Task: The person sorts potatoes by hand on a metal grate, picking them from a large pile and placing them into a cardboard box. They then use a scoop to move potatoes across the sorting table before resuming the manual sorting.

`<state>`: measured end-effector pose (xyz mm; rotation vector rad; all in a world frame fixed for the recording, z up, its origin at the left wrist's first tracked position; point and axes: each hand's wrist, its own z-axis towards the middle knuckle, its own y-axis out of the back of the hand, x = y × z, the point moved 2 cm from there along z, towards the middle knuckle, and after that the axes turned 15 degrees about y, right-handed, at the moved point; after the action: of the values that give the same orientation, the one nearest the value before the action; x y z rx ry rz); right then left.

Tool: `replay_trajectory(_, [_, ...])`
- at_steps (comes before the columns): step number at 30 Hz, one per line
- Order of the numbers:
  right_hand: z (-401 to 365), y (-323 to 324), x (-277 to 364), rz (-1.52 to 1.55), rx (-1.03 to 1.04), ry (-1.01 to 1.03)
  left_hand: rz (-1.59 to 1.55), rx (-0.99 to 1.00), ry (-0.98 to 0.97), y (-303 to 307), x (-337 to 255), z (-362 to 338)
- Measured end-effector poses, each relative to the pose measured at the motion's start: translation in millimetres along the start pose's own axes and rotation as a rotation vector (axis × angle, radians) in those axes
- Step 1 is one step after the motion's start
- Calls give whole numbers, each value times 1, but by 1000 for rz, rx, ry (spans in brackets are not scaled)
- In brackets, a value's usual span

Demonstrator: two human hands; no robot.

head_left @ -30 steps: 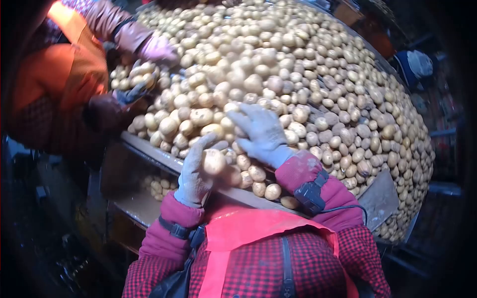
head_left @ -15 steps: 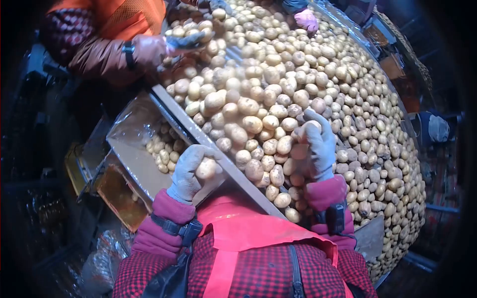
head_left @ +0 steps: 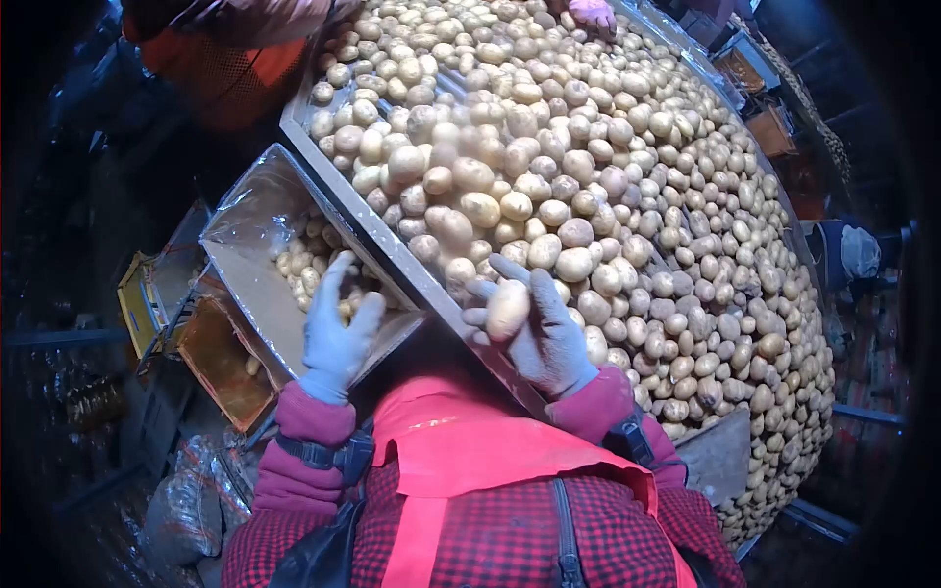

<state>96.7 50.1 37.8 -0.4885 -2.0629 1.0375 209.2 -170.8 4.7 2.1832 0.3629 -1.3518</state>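
Gloved in light blue, my left hand [head_left: 341,328] is over the near side of a plastic-lined box [head_left: 250,284], its fingers spread and nothing in them. Small potatoes [head_left: 299,260] lie inside that box, partly hidden behind the fingers. My right hand [head_left: 539,328], in a matching glove, holds one pale potato [head_left: 508,310] above the table's near rim [head_left: 392,257]. Beyond the rim spreads a large heap of potatoes [head_left: 676,245], piled on the table.
A co-worker in orange [head_left: 225,78] stands at the upper left. Another person's pink-gloved hand [head_left: 593,14] touches the heap at the top. An orange-brown box [head_left: 227,363] and a yellow crate [head_left: 142,309] sit at the left; a grey board [head_left: 716,459] stands at the lower right.
My left hand has moved left and down over the box, opened, and no longer holds its potato. My right hand has come left toward the rim with a potato. The co-worker's blue-gloved hand has left view.
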Motion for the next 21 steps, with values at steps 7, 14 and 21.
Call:
replay_trajectory(7, [-13, -11, -22, -232, 259, -31, 414, 217, -519, -54, -44, -29])
replay_trajectory(14, [-14, 9, -23, -377, 229, -135, -283, 504, 152, -43, -6, -21])
replay_trajectory(21, [0, 11, -17, -359, 70, -66, -370, 161, 140, 9, 6, -3])
